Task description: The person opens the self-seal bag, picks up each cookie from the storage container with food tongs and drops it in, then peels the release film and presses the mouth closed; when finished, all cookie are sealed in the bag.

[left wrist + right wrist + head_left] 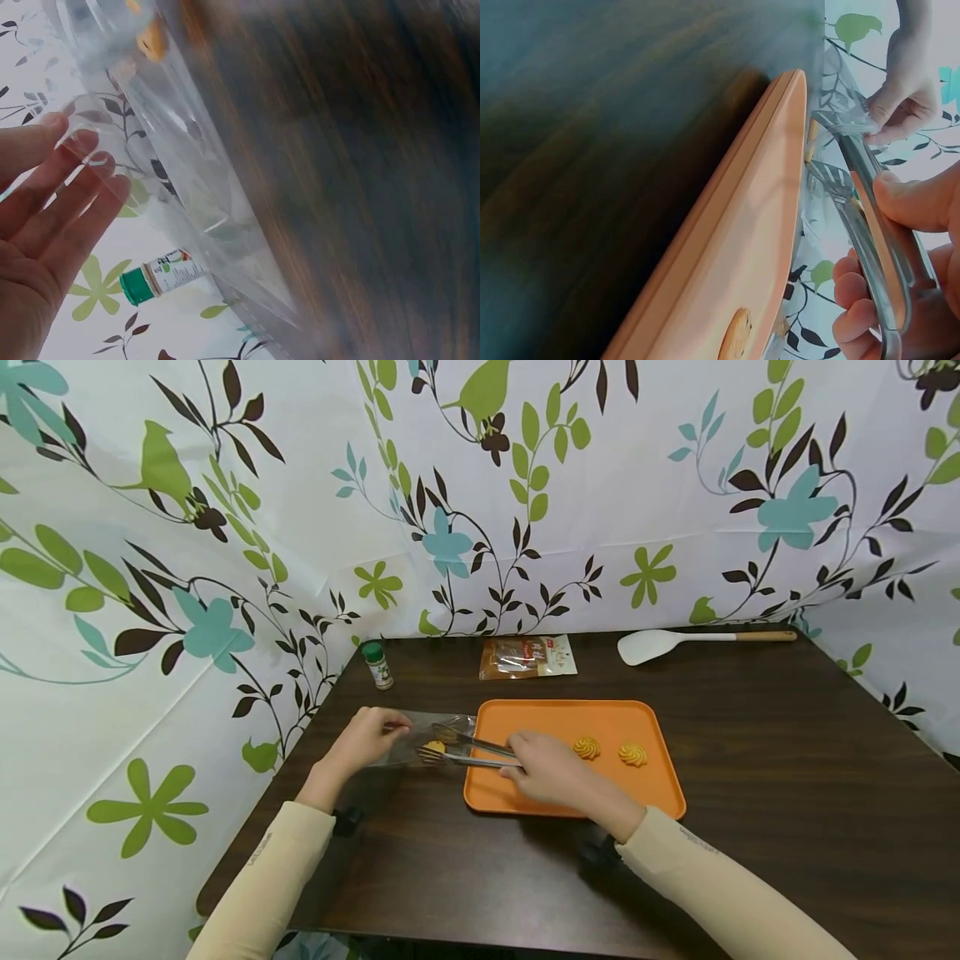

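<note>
My left hand (363, 739) pinches the edge of a clear plastic bag (423, 722), which lies at the left side of the orange tray (525, 718). In the left wrist view the thumb and fingertips hold the thin film. With my right hand (551, 764) I grip metal tongs (480, 762), their ends pointing left past the tray's rim. A yellow swirled cookie (435, 746) is between the tong tips at the bag; whether it touches the bag's bottom, I cannot tell. Two similar cookies, one nearer (587, 747) and one farther right (632, 754), sit on the tray.
A green-capped seasoning bottle (377, 667) stands at the back left of the dark wood table (787, 760). Along the back edge lie a brown and white food packet (525, 657) and a white spatula (652, 646) with a wooden handle. Patterned cloth (300, 485) hangs behind.
</note>
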`<state>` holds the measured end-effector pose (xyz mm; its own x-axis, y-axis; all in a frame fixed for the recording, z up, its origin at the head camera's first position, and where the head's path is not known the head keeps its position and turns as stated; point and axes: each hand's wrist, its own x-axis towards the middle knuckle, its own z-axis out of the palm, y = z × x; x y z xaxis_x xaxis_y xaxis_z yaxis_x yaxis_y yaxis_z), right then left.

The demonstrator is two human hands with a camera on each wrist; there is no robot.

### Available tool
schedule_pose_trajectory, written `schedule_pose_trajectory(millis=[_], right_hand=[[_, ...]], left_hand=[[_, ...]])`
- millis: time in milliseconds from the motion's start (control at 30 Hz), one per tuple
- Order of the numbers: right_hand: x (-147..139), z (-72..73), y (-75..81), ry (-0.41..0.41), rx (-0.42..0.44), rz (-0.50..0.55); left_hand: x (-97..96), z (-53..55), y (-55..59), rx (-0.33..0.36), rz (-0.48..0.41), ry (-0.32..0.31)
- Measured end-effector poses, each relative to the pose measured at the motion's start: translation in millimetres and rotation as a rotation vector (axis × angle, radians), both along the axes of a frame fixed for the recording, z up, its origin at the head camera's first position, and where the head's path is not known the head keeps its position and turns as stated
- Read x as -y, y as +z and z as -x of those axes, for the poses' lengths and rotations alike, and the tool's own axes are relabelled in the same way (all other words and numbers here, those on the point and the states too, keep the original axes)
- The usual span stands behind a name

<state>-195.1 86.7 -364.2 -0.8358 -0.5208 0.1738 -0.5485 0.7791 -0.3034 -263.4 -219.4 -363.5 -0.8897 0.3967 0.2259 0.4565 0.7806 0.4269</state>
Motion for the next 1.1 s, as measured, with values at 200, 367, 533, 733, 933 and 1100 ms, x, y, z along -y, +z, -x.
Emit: schedule_pose_trajectory(millis=[200, 367, 533, 733, 933, 1100], right_hand=[[13.1, 8.9, 0.2, 0.044, 0.005, -0.014], [12.9, 11.8, -1.8, 0.032, 0.074, 0.045], [-1.0, 9.4, -0.6, -0.022, 0.124, 0.095], [-31.1, 2.4, 2.5, -0.028, 0.126, 0.126], [-67.8, -8.8, 8.0, -0.046, 0.118, 0.161], [-97.5, -20.9, 11.1, -0.113, 0.112, 0.181]], left_hand=[[-2.7, -1.0, -0.7, 0.028, 0.0, 0.033], [-4.5, -3.1, -2.1, 0.039, 0.004, 0.043], [-4.8, -4.5, -3.7, 0.031, 0.011, 0.06], [-4.9, -9.8, -9.5, 0.012, -0.015, 0.066], [-4.7, -9.9, -18.5, 0.008, -0.046, 0.075], [-4.0, -10.0, -21.1, -0.007, -0.045, 0.085]])
